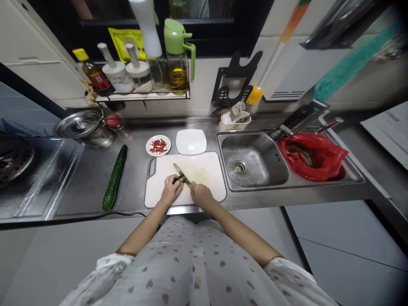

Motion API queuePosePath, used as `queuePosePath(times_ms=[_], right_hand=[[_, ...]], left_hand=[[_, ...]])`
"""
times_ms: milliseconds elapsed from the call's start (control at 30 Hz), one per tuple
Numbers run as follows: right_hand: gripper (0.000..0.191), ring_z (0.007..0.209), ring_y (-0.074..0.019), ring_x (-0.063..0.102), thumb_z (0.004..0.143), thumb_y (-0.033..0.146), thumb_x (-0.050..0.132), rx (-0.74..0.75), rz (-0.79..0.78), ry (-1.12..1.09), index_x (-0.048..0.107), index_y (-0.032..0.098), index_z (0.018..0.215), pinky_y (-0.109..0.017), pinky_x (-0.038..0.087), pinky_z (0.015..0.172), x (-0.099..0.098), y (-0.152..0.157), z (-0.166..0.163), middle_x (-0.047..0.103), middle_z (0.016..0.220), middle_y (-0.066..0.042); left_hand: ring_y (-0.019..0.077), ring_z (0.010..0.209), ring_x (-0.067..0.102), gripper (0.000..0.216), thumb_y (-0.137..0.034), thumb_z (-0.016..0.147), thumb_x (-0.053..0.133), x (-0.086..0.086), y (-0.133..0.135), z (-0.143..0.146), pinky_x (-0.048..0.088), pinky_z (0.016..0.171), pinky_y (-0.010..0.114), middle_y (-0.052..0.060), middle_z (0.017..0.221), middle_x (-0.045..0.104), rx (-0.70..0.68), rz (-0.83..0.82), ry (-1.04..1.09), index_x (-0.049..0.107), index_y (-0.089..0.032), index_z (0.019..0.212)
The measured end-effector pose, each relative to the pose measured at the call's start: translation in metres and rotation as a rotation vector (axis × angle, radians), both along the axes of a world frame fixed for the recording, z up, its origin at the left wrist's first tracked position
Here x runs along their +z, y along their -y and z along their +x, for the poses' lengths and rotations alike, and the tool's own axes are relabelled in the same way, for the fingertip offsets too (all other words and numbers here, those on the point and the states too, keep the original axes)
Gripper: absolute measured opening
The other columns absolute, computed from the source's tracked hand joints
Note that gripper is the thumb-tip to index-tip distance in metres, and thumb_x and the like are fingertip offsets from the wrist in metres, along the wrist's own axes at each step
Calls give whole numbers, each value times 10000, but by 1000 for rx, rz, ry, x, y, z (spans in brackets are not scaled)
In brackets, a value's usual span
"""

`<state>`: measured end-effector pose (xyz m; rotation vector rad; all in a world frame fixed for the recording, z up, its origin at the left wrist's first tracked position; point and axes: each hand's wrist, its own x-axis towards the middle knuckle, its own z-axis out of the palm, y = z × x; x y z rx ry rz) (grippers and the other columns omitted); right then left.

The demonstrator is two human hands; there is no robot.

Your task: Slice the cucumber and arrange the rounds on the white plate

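A white cutting board (207, 170) lies on the steel counter in front of me. My left hand (170, 191) is closed on a small green vegetable piece (178, 178) and pins it to the board. My right hand (201, 196) grips the handle of a knife (180, 173), whose blade rests across the green piece. Just behind the board sit a small white plate of chopped red chilli (158, 145) and an empty square white plate (191, 141). A whole cucumber (114, 177) lies on the counter to the left of the board.
A steel sink (255, 163) is right of the board, with a red plastic bag (314, 155) beside it. A lidded pot (86, 127) and stove burner (12, 159) stand at left. A wall shelf holds oil and seasoning bottles (177, 55).
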<state>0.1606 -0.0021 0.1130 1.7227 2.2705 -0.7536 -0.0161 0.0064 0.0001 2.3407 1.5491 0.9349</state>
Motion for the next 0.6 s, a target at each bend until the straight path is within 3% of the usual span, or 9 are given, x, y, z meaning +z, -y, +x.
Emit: queuePosePath(times_ms=[333,600], right_hand=[[263,892,-244,647,923,198,348,1,-58,25,538,141,1095,-301,432,708,2,18,18,680,949,-148],[262,902,-240,643,912,184,365,12,-73,31,545,144,1098,-296,425,708,6,14,17,676,968,-144]], left_hand=[[226,1044,444,212,-283,896,501,-1,-1,-1,438,909,422,108,1102,498,-9,23,-13,623,-223,1059],[226,1048,449,201,-274,888,513,0,-1,-1,430,922,429,103,1106,508,-11,9,11,628,-236,1048]])
